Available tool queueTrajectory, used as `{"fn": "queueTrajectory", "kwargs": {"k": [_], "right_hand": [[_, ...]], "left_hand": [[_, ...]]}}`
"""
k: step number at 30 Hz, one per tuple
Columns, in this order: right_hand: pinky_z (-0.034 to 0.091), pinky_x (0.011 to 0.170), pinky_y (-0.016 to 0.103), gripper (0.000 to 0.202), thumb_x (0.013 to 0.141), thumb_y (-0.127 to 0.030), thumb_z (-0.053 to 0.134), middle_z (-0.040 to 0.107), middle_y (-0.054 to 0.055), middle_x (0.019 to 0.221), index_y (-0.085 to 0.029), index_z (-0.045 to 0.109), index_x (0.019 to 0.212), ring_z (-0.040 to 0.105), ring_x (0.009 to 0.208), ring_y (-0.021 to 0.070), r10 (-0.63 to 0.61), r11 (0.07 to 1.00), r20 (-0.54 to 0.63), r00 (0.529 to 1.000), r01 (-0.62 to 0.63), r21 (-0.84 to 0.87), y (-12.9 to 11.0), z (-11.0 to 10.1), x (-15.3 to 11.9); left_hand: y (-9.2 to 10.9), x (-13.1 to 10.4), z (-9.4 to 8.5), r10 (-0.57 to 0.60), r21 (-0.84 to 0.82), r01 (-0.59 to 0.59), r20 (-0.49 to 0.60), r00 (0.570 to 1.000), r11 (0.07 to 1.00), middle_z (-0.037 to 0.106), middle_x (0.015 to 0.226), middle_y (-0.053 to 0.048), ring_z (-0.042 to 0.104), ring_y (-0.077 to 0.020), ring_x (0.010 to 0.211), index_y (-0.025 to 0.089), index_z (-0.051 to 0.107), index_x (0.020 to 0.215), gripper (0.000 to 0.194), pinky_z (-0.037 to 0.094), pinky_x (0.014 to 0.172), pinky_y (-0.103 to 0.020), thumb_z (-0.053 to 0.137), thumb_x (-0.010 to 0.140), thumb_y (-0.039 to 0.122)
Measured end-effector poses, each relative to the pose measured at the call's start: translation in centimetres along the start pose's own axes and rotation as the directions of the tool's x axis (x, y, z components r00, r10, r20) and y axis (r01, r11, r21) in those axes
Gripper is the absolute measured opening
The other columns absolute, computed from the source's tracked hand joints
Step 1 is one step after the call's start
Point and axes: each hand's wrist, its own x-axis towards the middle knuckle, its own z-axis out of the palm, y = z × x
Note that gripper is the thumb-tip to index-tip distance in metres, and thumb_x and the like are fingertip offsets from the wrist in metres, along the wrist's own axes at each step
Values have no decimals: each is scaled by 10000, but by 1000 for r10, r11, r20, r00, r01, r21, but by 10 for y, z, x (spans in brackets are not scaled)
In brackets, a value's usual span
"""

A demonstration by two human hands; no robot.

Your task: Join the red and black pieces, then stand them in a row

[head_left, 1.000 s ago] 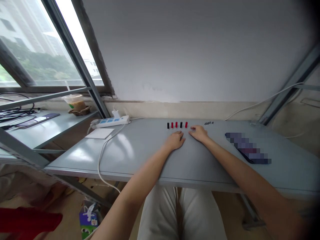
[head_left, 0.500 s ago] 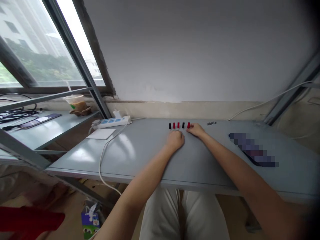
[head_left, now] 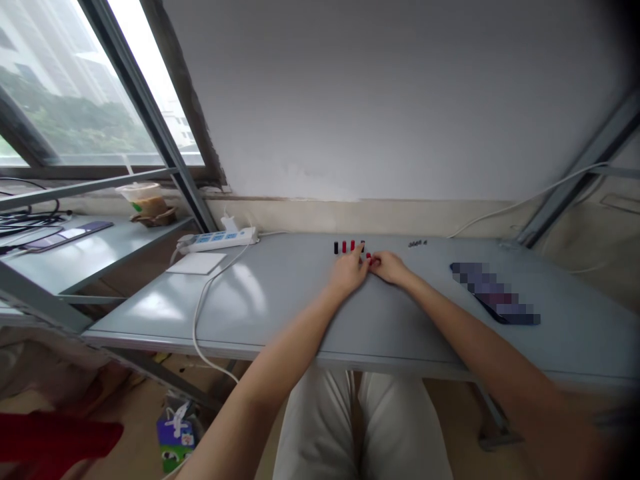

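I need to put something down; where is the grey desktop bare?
Bare: between the thin white cable and the left forearm, and right of the dark, flat, pixelated object. Crowded: the back centre, where the left hand and right hand are among small red and black cylinders, and the back left, with a long white power strip.

The left hand (head_left: 349,270) hides part of the rightmost black cylinder (head_left: 363,247), and fingers cover some of the red cylinder (head_left: 369,255) at the right hand (head_left: 393,269) — whether the left touches it is too small to tell. The tiny dark pieces (head_left: 417,244) farther right cannot be made out, and blocky blur masks the dark flat object (head_left: 495,295). The left edge cuts off red cloth (head_left: 55,437) and black cables (head_left: 23,223).
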Motion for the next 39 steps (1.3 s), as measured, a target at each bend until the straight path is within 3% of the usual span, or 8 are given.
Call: {"fn": "queueTrajectory", "kwargs": {"k": [5, 16, 22, 25, 29, 33, 39], "right_hand": [[334, 754, 322, 190, 807, -278, 458, 654, 67, 799, -206, 633, 825, 574, 799, 199, -111, 977, -97, 989, 90, -195, -3, -8, -17], [293, 805, 376, 129, 806, -287, 510, 647, 72, 831, -188, 591, 817, 569, 819, 220, -123, 960, -131, 984, 84, -267, -1, -19, -22], [317, 808, 381, 136, 817, -256, 491, 658, 81, 837, -200, 605, 866, 582, 833, 229, -74, 965, -146, 986, 34, -260, 2, -20, -25], [340, 813, 367, 197, 827, -250, 472, 660, 100, 926, -198, 628, 936, 583, 877, 232, -51, 980, -165, 985, 18, -200, 6, -19, -24], [385, 774, 298, 255, 832, -265, 462, 660, 77, 956, -200, 634, 1008, 584, 859, 190, -103, 994, -173, 980, 106, 8, 9, -13, -19], [403, 724, 259, 241, 806, -236, 470, 666, 49, 902, -199, 655, 956, 580, 782, 156, -213, 962, -140, 967, 233, 139, 8, -9, -17], [400, 622, 240, 223, 786, -312, 490, 636, 25, 705, -169, 654, 833, 551, 643, 135, -175, 954, -70, 982, 187, 235, 7, -5, -18]], "left_hand": [[0, 2, 0, 50, -70, -49, 22, 998, 996, 662, 936, -67, 599, -154, 788, 165, 618, 974, 262, 457, 767, -286, 413, 852, 274], [3, 4, 4, -103, -251, 90, -38, 994, 964, 661, 839, -64, 583, -125, 719, 140, 602, 827, 190, 451, 711, -257, 453, 827, 259], [-1, 7, 4, -178, -289, 131, -146, 973, 948, 645, 857, -69, 566, -113, 665, 147, 550, 889, 187, 441, 675, -255, 411, 854, 267], [-3, 7, 5, -179, -266, 132, -160, 971, 955, 643, 899, -76, 579, -120, 701, 152, 521, 949, 184, 442, 699, -263, 384, 868, 245], [-6, 4, 9, -67, -179, 55, -61, 996, 982, 642, 960, -75, 597, -142, 802, 164, 522, 990, 190, 443, 768, -288, 393, 866, 227], [-4, 1, 9, 28, -92, -27, 12, 1000, 995, 647, 973, -72, 597, -165, 880, 163, 540, 1012, 218, 441, 811, -309, 390, 866, 223], [-2, -1, 3, 78, -34, -76, 55, 995, 997, 657, 969, -63, 599, -171, 895, 181, 567, 1034, 251, 445, 810, -308, 387, 872, 246]]}}
